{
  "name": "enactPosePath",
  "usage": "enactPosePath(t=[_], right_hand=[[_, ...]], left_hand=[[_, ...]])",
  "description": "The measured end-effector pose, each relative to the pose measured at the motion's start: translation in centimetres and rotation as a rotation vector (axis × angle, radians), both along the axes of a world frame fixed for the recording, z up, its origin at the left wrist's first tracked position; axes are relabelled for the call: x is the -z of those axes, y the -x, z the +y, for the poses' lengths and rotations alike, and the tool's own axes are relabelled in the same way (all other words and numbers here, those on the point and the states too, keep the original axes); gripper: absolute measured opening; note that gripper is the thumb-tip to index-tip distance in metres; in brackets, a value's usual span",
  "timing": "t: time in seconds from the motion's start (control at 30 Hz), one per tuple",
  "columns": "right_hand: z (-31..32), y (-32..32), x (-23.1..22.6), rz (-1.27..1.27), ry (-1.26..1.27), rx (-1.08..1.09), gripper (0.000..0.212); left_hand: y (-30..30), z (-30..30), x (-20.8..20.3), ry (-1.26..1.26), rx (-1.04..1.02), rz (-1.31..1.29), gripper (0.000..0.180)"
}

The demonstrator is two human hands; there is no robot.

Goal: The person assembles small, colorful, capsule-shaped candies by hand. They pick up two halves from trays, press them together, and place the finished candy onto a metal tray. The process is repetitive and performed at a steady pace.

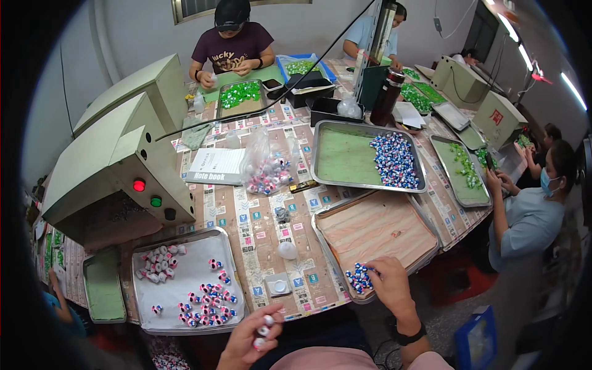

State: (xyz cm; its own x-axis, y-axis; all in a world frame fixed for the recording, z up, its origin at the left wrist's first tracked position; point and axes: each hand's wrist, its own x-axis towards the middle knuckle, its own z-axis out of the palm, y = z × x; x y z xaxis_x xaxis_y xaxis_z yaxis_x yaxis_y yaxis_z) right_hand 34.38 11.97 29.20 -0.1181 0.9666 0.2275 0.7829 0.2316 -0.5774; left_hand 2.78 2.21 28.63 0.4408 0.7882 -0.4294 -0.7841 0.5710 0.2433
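Note:
Low in the view, my left hand (pixel 250 339) is curled round a few small white pieces (pixel 264 331) with pink and dark marks, which sit along its fingers. My right hand (pixel 392 285) reaches to the near left corner of a tray lined with pinkish-tan sheet (pixel 376 228). There its fingertips pinch at a small pile of blue-and-white pieces (pixel 357 279); the fingers partly cover what they grip. On the left, a white-lined metal tray (pixel 157 302) bears a group of plain white-and-pink pieces (pixel 160 263) and several pieces with blue parts added (pixel 206 304).
A green-lined tray (pixel 342 157) with many blue-and-white pieces lies farther back. Between the trays are a white round container (pixel 287 250), a small white dish (pixel 279 285) and a plastic bag of pieces (pixel 268 169). A machine box (pixel 117 166) stands left. Co-workers sit around.

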Motion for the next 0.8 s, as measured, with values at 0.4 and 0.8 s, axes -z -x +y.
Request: enactPosePath(t=[0.4,0.8], right_hand=[[3.0,1.3,1.7,-0.027,0.022,-0.089,0.017],[-1.2,6.5,-0.5,0.819,0.706,-0.362,0.022]], left_hand=[[-2.9,-1.0,1.8,0.176,-0.036,-0.045,0.035],[-2.1,-1.2,2.1,0.059,-0.117,-0.185,0.031]])
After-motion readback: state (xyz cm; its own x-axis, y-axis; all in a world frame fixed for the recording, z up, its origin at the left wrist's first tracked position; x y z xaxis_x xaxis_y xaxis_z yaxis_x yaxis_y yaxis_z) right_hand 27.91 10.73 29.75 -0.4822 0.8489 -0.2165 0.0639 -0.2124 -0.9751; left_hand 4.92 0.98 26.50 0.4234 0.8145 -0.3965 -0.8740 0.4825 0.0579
